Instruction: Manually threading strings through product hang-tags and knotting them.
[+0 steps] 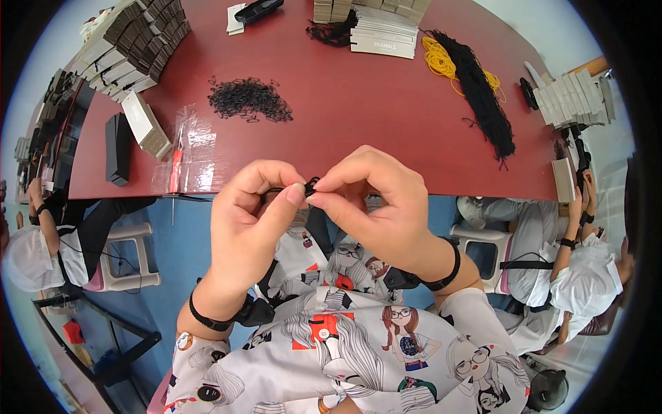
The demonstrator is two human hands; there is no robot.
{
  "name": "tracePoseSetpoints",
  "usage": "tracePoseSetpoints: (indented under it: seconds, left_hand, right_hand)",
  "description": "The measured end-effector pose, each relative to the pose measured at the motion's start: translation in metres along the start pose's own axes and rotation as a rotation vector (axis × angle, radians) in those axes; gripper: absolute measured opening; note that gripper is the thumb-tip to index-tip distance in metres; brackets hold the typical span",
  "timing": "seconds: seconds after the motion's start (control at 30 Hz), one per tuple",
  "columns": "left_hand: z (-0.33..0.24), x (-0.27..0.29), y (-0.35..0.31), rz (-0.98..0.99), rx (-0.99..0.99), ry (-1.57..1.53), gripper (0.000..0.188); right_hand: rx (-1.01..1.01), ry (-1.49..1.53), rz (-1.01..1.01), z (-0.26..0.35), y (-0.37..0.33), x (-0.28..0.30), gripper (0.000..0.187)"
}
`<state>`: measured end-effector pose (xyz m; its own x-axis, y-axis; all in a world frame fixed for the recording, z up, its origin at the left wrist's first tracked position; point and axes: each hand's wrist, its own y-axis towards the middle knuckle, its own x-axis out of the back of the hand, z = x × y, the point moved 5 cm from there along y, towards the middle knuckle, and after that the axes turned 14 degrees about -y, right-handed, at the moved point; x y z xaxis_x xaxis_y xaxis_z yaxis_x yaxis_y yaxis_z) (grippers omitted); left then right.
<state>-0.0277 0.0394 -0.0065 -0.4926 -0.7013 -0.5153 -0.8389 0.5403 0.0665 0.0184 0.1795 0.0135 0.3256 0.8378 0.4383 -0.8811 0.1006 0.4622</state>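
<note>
Both my hands meet just past the near edge of the red table, pinching one thin black cord (312, 183) between them. My left hand (255, 217) is closed, its thumb and forefinger gripping the cord, with a dark strand curving behind the thumb. From the other side, my right hand (379, 196) pinches a small looped part of it. Whether a clip sits in that loop is too small to tell. Beyond the left hand, on the table (345, 124), lies a loose pile of small black wire-like clips (249, 99).
Bundled black cords (476, 90) and yellow cord (439, 58) lie at the right. Stacked cards (131, 48) rise far left, near a black box (118, 148) and clear plastic (196, 148). More white cards (383, 34) stand at the back. People sit working on both sides.
</note>
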Motion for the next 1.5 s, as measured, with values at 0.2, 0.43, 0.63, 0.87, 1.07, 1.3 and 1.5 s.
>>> tracePoseSetpoints:
  seconds: [0.2,0.43,0.63,0.87,1.07,1.3,1.5]
  left_hand:
    - [-0.002,-0.002,-0.002,0.007,-0.025,0.096,0.009]
    - [-0.008,0.002,-0.003,0.045,-0.104,0.248,0.010]
    - [-0.025,-0.003,-0.006,0.124,-0.466,0.829,0.013]
    - [-0.026,0.003,-0.012,-0.003,-0.480,0.863,0.015]
    - [-0.023,0.025,-0.020,0.037,-0.275,0.400,0.015]
    - [-0.051,0.072,-0.059,0.073,-0.207,-0.148,0.011]
    - [-0.072,0.114,-0.095,-0.118,-0.389,0.152,0.018]
  right_hand:
    - [-0.129,0.069,0.115,-0.003,0.001,0.000,0.012]
    - [-0.248,0.296,0.330,-0.012,0.005,-0.006,0.013]
    - [-0.216,0.605,0.431,-0.013,0.005,-0.017,0.013]
    - [-0.398,0.852,0.511,-0.021,-0.001,-0.025,0.020]
    - [-0.481,1.109,0.547,-0.021,-0.003,-0.039,0.019]
    - [-0.579,1.010,0.692,-0.017,0.015,-0.062,0.014]
    - [-0.655,0.968,0.998,0.008,0.043,-0.113,0.014]
